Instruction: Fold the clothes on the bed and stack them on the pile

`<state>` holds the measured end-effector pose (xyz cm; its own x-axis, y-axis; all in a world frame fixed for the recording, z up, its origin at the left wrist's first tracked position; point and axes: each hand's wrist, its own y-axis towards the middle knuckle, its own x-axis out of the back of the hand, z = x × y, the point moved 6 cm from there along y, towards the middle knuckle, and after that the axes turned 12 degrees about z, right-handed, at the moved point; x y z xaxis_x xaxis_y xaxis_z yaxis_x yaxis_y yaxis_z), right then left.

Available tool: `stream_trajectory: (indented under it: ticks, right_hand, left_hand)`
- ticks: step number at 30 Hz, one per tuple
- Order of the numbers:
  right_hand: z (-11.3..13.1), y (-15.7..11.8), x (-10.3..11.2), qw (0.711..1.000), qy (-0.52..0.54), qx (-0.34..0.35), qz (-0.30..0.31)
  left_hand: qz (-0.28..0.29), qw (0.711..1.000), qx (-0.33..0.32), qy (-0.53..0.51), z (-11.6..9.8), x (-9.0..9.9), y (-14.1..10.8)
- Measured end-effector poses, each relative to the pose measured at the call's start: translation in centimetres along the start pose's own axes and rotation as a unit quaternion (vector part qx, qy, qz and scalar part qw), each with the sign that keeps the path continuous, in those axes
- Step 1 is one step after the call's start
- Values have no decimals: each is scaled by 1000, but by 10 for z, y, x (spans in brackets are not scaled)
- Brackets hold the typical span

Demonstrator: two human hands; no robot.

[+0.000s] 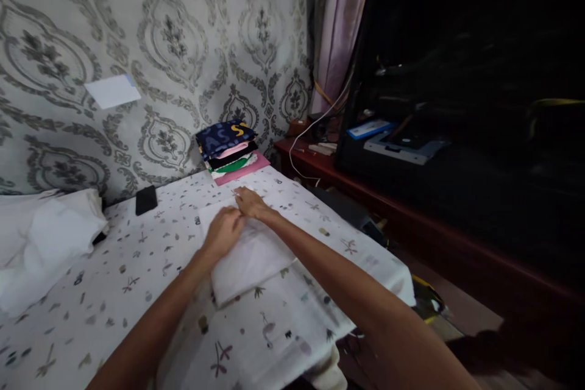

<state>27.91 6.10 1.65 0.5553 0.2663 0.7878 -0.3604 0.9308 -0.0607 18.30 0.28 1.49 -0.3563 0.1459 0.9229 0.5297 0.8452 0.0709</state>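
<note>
We handle the white cloth (251, 265);
our left hand (223, 233) and right hand (253, 202) meet on it; we cannot tell whether they grip; shifting it calls for coordination.

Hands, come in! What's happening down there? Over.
Left hand and right hand on white cloth, close together. Grip unclear. Folded stack beyond, off the cloth. Over.

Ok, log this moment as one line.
left hand on white cloth | right hand near its far edge | cloth flat on patterned sheet | folded stack near wall | black flat object left of stack
</note>
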Motion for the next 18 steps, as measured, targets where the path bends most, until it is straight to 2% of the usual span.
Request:
stream_trajectory:
  ticks: [2,3,4,6,9,18]
  right_hand:
    - [-6,0,-8,999,-35,-15,5]
    - [-10,-2,-13,998,-50,-21,6]
    - [-13,-4,-17,998,-63,-25,7]
    - [-18,-7,-23,996,-83,-33,7]
    - [-21,-7,-27,994,-99,-41,16]
    - [-23,0,-32,989,-129,-58,37]
  left_hand:
    - [-59,994,86,19,45,25,3]
    - [-68,990,122,9,65,33,4]
    - [-64,987,147,-9,83,39,6]
    - [-34,986,155,-48,107,42,12]
    - [-3,989,122,-87,120,42,21]
    - [91,969,45,-223,129,38,47]
